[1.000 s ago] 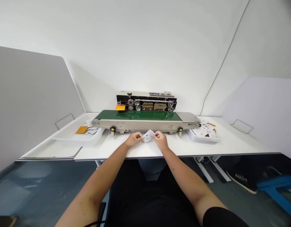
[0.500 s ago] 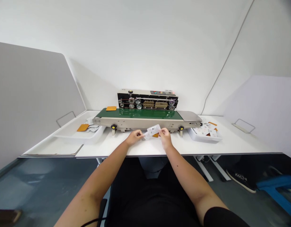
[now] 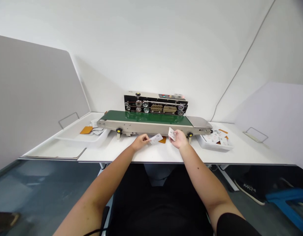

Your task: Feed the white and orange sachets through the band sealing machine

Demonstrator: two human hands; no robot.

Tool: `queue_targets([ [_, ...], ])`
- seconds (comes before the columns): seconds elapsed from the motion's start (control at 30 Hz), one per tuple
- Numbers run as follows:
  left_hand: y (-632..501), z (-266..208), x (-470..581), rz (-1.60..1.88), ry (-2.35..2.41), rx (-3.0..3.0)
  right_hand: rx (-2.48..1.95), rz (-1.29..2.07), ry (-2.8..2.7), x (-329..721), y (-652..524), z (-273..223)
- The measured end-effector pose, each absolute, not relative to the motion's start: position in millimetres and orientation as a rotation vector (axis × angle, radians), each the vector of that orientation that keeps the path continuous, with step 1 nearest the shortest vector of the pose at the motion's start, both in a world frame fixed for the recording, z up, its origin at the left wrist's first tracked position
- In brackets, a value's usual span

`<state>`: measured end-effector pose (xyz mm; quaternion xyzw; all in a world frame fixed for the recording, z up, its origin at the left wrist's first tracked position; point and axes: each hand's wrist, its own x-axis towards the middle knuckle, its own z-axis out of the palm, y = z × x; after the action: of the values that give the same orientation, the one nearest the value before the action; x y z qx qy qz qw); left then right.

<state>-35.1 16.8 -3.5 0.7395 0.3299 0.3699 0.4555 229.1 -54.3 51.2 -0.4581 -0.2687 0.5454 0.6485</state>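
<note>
My left hand (image 3: 140,142) is closed in a pinch on the near end of a white printed packet (image 3: 156,139). My right hand (image 3: 179,139) grips a second white printed packet (image 3: 171,134), tilted up, a short gap to the right of the first. On the white table between the hands lies an orange packet (image 3: 162,140), partly covered by the left packet. Just behind both hands stands a band sealer (image 3: 155,101) with a green conveyor belt (image 3: 146,117).
At the left, a white tray (image 3: 92,143) holds orange and white packets. Another white bin (image 3: 216,147), at the right, has several printed packets in it. Grey panels (image 3: 35,91) flank the table. A blue stool (image 3: 289,200) and a shoe (image 3: 249,190) show at lower right.
My right hand has moved right with one packet, parting it from the one in my left hand. The orange packet on the belt has travelled to its left end, nearly out of sight.
</note>
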Motion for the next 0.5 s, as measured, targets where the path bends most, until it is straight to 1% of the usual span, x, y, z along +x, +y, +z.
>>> queue_targets([
  [0.1, 17, -6, -35, 0.914, 0.804, 1.847, -0.992, 1.365, -0.770, 238, -63, 74],
  [0.17, 17, -7, -35, 0.916, 0.803, 1.863, -0.957, 1.309, -0.843, 252, -63, 90],
  [0.23, 17, -7, -35, 0.922, 0.799, 1.869, -0.991, 1.127, -0.828, 274, -56, 107],
  [0.4, 17, -8, -35, 0.935, 0.777, 1.852, -1.216, 0.514, -0.562, 343, -17, 137],
  [0.43, 17, -8, -36, 0.933, 0.781, 1.853, -1.229, 0.445, -0.517, 353, -8, 140],
  [0.5, 17, -8, -36, 0.927, 0.790, 1.864, -1.214, 0.427, -0.500, 364, 7, 143],
])
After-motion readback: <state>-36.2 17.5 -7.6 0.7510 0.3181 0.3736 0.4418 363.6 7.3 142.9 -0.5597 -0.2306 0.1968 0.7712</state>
